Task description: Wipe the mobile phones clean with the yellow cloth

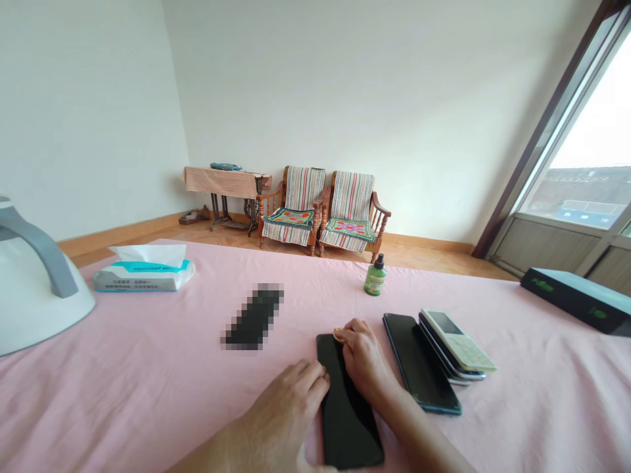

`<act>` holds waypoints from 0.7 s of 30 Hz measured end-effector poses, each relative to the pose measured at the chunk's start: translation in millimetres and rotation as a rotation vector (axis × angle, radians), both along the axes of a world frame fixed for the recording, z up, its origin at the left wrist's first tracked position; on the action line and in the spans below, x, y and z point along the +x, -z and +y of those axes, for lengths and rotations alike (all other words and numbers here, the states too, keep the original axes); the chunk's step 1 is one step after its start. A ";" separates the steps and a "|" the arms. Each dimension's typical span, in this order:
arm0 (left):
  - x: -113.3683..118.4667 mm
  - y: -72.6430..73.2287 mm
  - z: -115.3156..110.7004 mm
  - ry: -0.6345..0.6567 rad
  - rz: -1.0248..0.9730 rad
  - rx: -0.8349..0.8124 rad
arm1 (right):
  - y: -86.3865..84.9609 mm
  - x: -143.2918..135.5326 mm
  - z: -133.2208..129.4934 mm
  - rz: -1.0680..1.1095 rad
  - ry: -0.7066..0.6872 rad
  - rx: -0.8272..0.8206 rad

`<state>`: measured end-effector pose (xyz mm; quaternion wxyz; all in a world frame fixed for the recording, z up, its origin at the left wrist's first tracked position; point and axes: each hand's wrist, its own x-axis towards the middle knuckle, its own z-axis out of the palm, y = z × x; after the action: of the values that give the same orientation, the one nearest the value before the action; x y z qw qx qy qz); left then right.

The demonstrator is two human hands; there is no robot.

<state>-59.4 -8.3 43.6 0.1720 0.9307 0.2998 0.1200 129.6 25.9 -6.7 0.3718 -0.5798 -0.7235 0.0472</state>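
Note:
A black smartphone lies screen up on the pink cloth in front of me. My left hand grips its left side, fingers curled against the edge and the thumb near the lower end. At the phone's top end, my right hand pinches a small cream-coloured piece against the screen; its material is too small to make out. Just right of that hand lies another dark phone. Beside it is a stack of phones, topped by a white keypad phone.
A green spray bottle stands beyond my hands. Left of them lie a pixelated dark object, a tissue pack and a white-and-grey appliance. A black box sits far right. Two chairs stand beyond the pink-covered surface.

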 end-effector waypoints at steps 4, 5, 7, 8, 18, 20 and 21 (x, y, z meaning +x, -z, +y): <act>-0.9 1.8 -0.2 -0.005 0.010 0.007 | 0.9 14.9 2.1 0.004 0.010 0.002; -0.9 1.3 -0.4 -0.007 0.016 0.005 | 0.8 16.4 -0.5 0.007 0.002 -0.009; -0.7 0.0 -0.7 -0.016 0.022 0.003 | 0.6 17.2 -9.3 0.010 -0.003 -0.032; -0.6 -0.7 -0.9 -0.018 0.024 0.001 | 0.7 17.0 -14.7 0.008 -0.001 -0.040; 0.7 4.4 1.0 -0.020 -0.011 0.038 | -1.7 19.2 1.4 -0.027 0.030 -0.040; 1.9 3.8 1.4 -0.032 -0.011 0.034 | -2.9 19.1 3.9 -0.022 0.030 -0.040; 2.5 3.1 1.6 -0.038 -0.008 0.032 | -3.5 18.8 0.8 -0.021 0.029 -0.042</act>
<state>-57.0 -6.7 40.4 0.1559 0.9269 0.3150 0.1315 148.4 26.7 -3.1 0.3524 -0.5982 -0.7179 0.0509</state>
